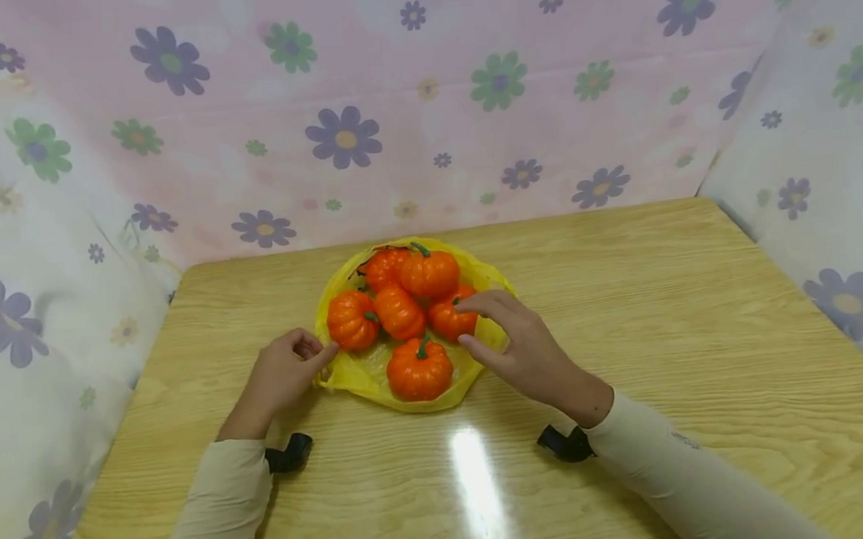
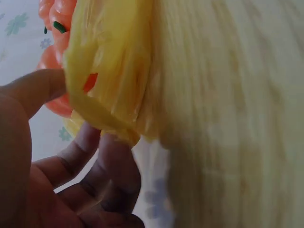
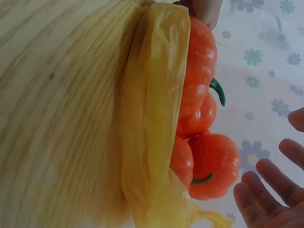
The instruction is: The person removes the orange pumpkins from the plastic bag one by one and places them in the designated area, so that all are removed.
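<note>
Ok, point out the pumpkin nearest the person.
The front pumpkin, just inside the near rim of the yellow bag; all the others sit farther back.

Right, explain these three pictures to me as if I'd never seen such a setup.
There is no robot here, just a person working bare-handed. The wide picture comes from a camera worn on the head, looking forward and down. The other two come from cameras on the wrists, one each, so they look tilted and close.

On the wooden table lies an open yellow bag with six orange pumpkins in it. The left hand pinches the bag's edge. The right hand, fingers apart, is over the bag's right side and holds nothing.
</note>
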The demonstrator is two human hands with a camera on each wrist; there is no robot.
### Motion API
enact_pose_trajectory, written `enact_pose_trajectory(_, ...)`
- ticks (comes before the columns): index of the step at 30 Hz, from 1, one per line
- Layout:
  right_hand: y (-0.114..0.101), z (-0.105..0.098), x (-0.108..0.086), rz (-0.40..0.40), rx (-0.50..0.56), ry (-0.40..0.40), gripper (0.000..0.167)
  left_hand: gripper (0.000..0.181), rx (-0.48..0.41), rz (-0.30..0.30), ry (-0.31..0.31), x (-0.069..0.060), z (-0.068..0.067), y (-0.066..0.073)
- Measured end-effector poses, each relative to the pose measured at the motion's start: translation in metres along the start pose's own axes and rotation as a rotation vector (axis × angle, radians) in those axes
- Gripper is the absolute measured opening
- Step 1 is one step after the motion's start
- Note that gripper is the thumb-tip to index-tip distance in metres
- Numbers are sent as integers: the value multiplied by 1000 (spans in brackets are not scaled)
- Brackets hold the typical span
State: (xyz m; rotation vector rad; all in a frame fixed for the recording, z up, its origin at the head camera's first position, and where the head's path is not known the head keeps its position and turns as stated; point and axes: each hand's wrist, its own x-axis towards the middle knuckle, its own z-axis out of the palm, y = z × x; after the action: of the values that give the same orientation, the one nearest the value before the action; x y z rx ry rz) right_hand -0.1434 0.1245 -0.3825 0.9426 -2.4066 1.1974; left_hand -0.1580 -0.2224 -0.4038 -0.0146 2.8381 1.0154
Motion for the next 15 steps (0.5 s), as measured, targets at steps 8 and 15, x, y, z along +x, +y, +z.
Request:
enact_pose_trajectory(8, -5, 9, 9, 86, 49, -135, 46, 44, -9, 8, -43, 1, 5, -2)
enact_pose_trajectory(15, -3, 22, 11, 94, 74, -239, 58, 36, -42, 9, -61, 0, 2, -5)
